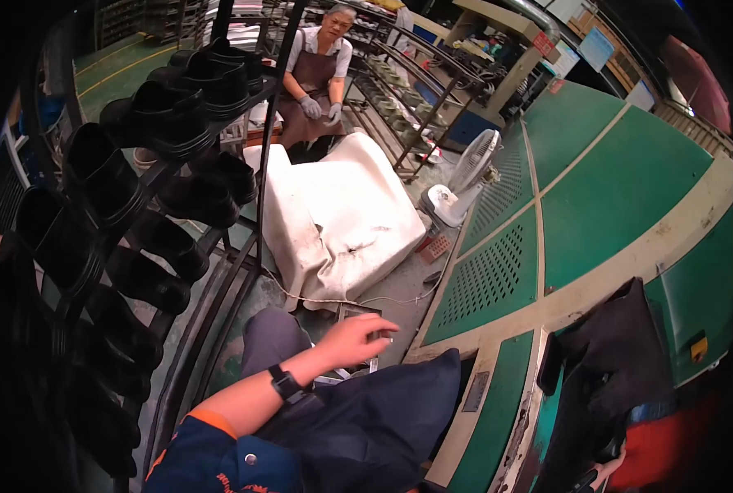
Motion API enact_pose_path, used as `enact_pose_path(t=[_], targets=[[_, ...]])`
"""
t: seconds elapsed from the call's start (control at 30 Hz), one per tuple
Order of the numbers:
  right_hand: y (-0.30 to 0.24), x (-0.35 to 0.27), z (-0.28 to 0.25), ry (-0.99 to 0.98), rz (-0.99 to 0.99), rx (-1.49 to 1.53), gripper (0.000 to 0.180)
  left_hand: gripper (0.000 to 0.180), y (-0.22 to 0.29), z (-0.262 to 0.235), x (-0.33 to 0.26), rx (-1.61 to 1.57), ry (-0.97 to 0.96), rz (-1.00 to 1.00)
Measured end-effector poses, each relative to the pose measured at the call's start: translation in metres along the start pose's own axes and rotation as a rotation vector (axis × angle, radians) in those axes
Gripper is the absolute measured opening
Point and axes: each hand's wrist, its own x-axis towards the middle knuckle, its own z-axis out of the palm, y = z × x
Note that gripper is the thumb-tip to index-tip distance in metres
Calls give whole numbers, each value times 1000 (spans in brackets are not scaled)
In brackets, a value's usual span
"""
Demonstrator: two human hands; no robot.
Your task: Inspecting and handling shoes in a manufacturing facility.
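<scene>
My left hand point(356, 338) reaches out over my lap, its fingers apart and slightly bent, with nothing in them. A dark watch point(285, 383) sits on that wrist, below a navy sleeve with orange trim point(218, 421). Dark navy cloth point(374, 411) lies beneath the forearm. Just past the fingers stands a bulky block under a white cover point(350, 214), creased and stained. My right hand does not show. At the lower right, part of a hand point(609, 467) appears beside blurred red clothing point(658, 448); it seems to be another person's, and its grip is hidden.
A rack of black shoes point(103, 172) rises close on the left. On the right stands a green machine point(613, 189) with dark cloth point(604, 353) near it. A white fan point(475, 160) is beyond. A person in a brown apron and gloves point(315, 90) sits behind the covered block.
</scene>
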Motion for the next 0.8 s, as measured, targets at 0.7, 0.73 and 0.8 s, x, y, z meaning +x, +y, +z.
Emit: enact_pose_path(t=[0.7, 0.73, 0.8], targets=[[336, -390, 379, -908, 1009, 177, 33, 86, -21, 55, -96, -1347, -265, -895], [357, -390, 382, -913, 1035, 136, 32, 86, -36, 56, -101, -1374, -264, -883], [385, -390, 388, -856, 1062, 29, 30, 83, -57, 59, -105, -1442, -162, -969]])
